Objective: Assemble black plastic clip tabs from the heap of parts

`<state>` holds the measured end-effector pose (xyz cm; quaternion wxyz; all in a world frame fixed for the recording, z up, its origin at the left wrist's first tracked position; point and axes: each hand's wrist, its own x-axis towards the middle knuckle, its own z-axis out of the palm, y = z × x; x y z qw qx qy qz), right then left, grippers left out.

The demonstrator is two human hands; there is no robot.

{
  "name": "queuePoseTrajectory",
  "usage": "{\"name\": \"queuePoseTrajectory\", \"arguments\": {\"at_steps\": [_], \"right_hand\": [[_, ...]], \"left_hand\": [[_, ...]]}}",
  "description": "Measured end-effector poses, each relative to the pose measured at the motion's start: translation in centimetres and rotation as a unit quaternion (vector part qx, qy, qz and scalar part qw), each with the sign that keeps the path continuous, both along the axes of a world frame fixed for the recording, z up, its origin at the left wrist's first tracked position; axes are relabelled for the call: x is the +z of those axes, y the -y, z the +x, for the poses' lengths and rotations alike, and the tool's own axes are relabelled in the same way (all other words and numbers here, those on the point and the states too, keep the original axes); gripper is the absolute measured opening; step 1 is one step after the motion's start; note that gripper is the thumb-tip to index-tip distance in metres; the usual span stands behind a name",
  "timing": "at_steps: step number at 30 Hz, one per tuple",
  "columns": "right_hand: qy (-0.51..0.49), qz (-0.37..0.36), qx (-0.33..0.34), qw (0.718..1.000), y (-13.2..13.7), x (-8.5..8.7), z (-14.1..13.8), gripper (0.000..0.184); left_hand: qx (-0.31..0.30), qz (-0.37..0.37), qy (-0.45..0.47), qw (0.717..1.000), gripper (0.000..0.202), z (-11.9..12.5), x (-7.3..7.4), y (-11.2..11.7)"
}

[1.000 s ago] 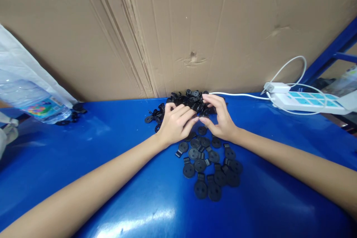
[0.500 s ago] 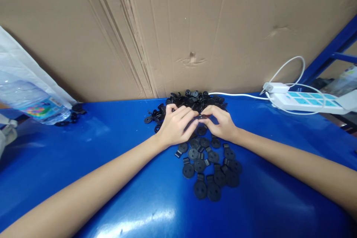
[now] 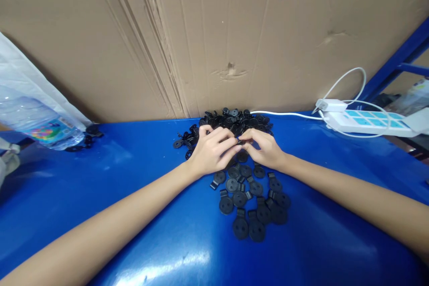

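My left hand [image 3: 214, 151] and my right hand [image 3: 263, 147] meet fingertip to fingertip over the middle of the table. Between them they pinch a small black plastic piece [image 3: 240, 142], mostly hidden by the fingers. Behind the hands lies a heap of black plastic parts [image 3: 234, 119], with some spilling to the left. In front of them several black round clips [image 3: 240, 224], each a disc with two holes and a short ribbed tab, lie scattered and partly overlapping.
The tabletop [image 3: 161, 228] is glossy blue. Brown cardboard [image 3: 214, 40] rises behind it. At left a clear plastic bottle [image 3: 40, 118] lies tilted near more black parts [image 3: 89, 138]. A white power strip [image 3: 372, 121] with white cables sits at right beside a blue metal frame [image 3: 395, 62].
My right hand has shifted slightly left, bringing its fingertips closer to the left ones. The black piece between them now shows less. The other parts have not moved.
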<state>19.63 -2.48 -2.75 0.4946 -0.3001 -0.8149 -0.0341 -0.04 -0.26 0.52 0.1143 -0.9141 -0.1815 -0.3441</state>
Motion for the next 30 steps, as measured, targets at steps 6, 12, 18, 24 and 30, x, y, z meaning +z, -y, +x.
{"name": "queuePoseTrajectory", "arguments": {"at_steps": [6, 12, 18, 24, 30], "right_hand": [[0.016, -0.025, 0.003, 1.0, 0.15, 0.16, -0.1, 0.008], [0.03, -0.046, 0.019, 0.998, 0.06, 0.19, -0.13, 0.013], [0.028, -0.062, 0.022, 0.997, 0.38, 0.54, -0.08, 0.014], [0.019, -0.062, 0.022, 0.998, 0.63, 0.67, -0.13, 0.01], [0.019, -0.032, 0.016, 0.999, 0.44, 0.44, -0.16, 0.011]], "left_hand": [[0.005, 0.015, -0.002, 1.0, 0.022, -0.03, -0.17, -0.19], [0.015, 0.019, 0.002, 1.0, 0.02, -0.04, -0.35, -0.3], [0.038, 0.016, 0.006, 0.999, 0.024, 0.06, -0.25, -0.24], [0.04, 0.013, 0.0, 0.999, 0.026, 0.1, -0.26, -0.28], [0.033, -0.01, -0.008, 0.999, 0.026, 0.04, -0.13, -0.16]]}}
